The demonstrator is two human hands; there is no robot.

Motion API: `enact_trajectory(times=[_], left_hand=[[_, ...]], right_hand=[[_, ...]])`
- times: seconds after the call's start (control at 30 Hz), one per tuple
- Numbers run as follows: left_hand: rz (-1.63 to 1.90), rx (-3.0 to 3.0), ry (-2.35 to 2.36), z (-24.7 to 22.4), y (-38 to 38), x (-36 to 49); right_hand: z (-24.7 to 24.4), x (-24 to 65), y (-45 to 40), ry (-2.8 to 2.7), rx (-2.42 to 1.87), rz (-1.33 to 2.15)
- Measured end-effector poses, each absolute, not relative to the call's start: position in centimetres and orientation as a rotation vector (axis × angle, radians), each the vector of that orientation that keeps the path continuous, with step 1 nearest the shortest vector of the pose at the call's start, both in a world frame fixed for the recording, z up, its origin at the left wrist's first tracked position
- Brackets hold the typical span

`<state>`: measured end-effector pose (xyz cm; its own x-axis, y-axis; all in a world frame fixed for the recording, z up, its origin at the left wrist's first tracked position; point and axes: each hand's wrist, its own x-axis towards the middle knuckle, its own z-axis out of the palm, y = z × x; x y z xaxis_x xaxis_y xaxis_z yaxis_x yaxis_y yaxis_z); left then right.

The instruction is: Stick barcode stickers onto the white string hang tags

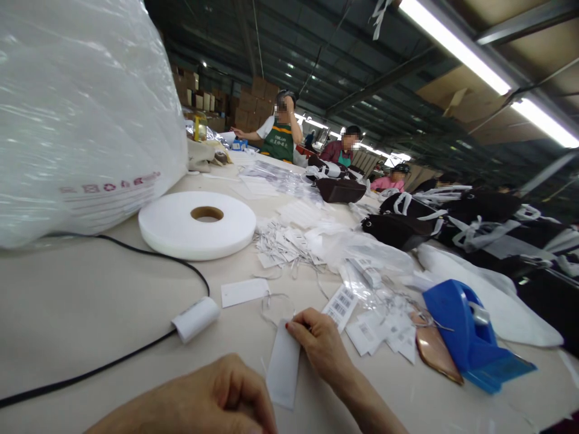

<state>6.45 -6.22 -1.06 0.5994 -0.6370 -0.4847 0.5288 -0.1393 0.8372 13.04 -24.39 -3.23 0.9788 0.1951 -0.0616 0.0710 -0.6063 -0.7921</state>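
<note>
My right hand [323, 340] pinches the top end of a blank white hang tag [283, 374], whose thin string [275, 304] loops out above it. Beside the tag, at the lower edge, is my left hand [217, 395] with its fingers curled inward. Its fingertips are hidden, so anything in them cannot be made out. A second white tag [244, 292] lies flat just beyond. Close to my right knuckles rests a barcode tag [341, 307], with a spread of small strung tags [384, 330] to its right.
A large white tape roll [169, 223] lies left, near a bulging plastic bag [85, 114]. A black cable [113, 360] with a white wrap [196, 319] crosses the table. Right are a blue tape dispenser [461, 331], a phone [436, 355] and black bags [400, 229]. People sit beyond.
</note>
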Motion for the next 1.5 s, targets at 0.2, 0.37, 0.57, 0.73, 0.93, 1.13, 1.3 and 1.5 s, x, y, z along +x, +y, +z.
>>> enact_trajectory(times=[0.2, 0.37, 0.57, 0.73, 0.93, 1.13, 1.3, 1.5], left_hand=[[-0.123, 2.015, -0.599, -1.9, -5.7, 6.6], [-0.033, 2.241, -0.765, -2.8, -6.4, 5.8], [-0.156, 2.178, -0.650, -3.0, -6.7, 6.0], [-0.295, 1.946, -0.456, -3.7, -6.4, 6.8], [-0.347, 1.786, -0.343, -4.1, -6.4, 7.4], [-0.363, 1.785, -0.353, -4.1, -6.4, 7.3], [-0.349, 1.795, -0.349, -3.6, -6.4, 7.4], [-0.303, 1.803, -0.317, -3.1, -6.7, 7.0]], right_hand=[[-4.0, 12.9, -24.3, -0.335, -2.329, 0.020], [-4.6, 12.7, -24.4, -0.429, -2.381, -0.061], [-4.7, 12.4, -24.7, -0.485, -2.383, -0.298], [-2.8, 11.0, -25.1, -0.316, -2.143, -0.126], [-2.5, 9.8, -25.8, -0.219, -1.940, 0.123], [-2.7, 9.7, -25.2, -0.373, -1.966, 0.052], [-2.5, 9.1, -24.8, -0.377, -1.991, 0.109], [-3.0, 7.0, -25.4, -0.310, -1.874, 0.028]])
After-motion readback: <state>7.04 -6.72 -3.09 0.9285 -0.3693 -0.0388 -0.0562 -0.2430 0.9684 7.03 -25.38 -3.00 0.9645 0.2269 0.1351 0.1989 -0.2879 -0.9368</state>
